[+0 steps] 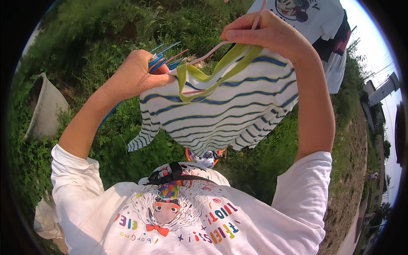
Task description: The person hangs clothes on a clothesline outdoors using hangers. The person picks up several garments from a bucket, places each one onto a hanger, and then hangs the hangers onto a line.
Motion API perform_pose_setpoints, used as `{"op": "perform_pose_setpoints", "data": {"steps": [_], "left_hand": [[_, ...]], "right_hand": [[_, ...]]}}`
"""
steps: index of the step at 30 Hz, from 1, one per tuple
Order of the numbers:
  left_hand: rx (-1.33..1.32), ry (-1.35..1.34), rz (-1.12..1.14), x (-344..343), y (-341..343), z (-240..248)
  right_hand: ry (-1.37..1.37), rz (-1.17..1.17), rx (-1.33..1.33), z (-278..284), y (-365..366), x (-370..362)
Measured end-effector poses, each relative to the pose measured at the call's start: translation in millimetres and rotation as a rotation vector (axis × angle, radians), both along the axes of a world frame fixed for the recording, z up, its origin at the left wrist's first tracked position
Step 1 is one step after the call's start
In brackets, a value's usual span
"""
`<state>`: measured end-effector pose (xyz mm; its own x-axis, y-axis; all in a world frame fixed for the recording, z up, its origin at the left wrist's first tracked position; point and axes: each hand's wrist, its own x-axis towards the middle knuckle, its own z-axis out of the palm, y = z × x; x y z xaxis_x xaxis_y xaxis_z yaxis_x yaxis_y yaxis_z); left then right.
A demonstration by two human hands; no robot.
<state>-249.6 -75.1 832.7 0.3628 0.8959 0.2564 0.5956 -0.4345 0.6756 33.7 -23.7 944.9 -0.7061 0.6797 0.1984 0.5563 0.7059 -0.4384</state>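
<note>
A white shirt with dark blue stripes point(221, 108) hangs spread out in front of me, its collar trimmed in lime green. A pale pink clothes hanger point(207, 55) runs through the neck opening, its hook rising at the upper right. My right hand point(267, 36) is closed on the hanger near the base of the hook, beside the collar. My left hand point(132, 75) grips several blue hangers point(159, 66) in a bunch, with the thumb against the shirt's left shoulder. The hanger's left end is hidden by that hand and the cloth.
At the upper right hang a white printed T-shirt point(329, 19) and a dark garment point(325, 49). Below the striped shirt is an orange-rimmed container point(188, 156) with crumpled cloth point(207, 159). A grey concrete-like trough point(47, 109) stands at the left among green weeds point(114, 25).
</note>
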Motion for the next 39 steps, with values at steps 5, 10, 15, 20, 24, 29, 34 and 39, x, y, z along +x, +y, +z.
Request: {"op": "perform_pose_setpoints", "data": {"steps": [5, 10, 15, 20, 24, 29, 34, 39], "left_hand": [[0.314, -0.007, 0.176, -2.6, -21.1, 31.1], [0.981, 0.438, 0.133, -27.3, -36.3, 55.0], [0.869, 0.488, 0.155, -50.0, -54.4, 60.9], [0.696, 0.369, 0.249, -68.6, -66.5, 58.9], [0.834, 0.425, 0.327, -79.8, -54.2, 54.5], [0.682, 0.295, 0.597, -105.1, -48.8, 42.1], [0.576, -0.197, 0.677, -118.3, -41.9, 43.3], [0.429, -0.837, 0.737, -158.7, -42.0, 15.4]], "right_hand": [[0.175, 0.111, -0.12, -7.9, 11.5, 50.4], [0.238, -0.162, -0.27, -93.4, 9.4, 90.9], [0.383, -0.323, -0.391, -178.7, 14.3, 127.4], [0.558, -0.218, -0.409, -166.0, 1.2, 121.3], [0.356, -0.204, -0.178, -121.5, 15.1, 82.1], [0.505, -0.09, -0.07, -94.7, 14.8, 23.5], [0.59, -0.127, 0.286, -44.6, 6.2, 26.6], [0.519, -0.235, 0.535, 20.5, 4.6, 35.2]]}}
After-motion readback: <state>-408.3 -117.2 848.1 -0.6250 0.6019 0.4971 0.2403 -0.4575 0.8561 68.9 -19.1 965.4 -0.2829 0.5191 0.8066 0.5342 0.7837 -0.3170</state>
